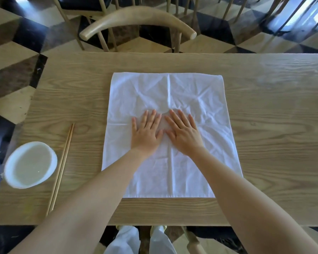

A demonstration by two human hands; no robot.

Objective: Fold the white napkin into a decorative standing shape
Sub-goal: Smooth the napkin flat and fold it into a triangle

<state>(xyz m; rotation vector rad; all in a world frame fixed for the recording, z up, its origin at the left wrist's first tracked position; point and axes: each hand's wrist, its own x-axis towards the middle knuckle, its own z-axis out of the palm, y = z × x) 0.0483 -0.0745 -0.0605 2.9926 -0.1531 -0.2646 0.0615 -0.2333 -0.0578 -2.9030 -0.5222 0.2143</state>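
Note:
The white napkin (196, 92) lies spread flat and square on the wooden table (264, 125), creased down its middle and wrinkled around the centre. My left hand (147, 132) rests palm down on the napkin's centre, fingers spread. My right hand (184, 133) lies flat beside it, fingers apart, almost touching the left one. Both hands press on the cloth and hold nothing. My forearms cover part of the napkin's near half.
A white bowl (30, 165) stands near the table's left front corner, with a pair of wooden chopsticks (61, 167) lying just right of it. A wooden chair (138, 21) faces me across the table. Chequered floor surrounds the table.

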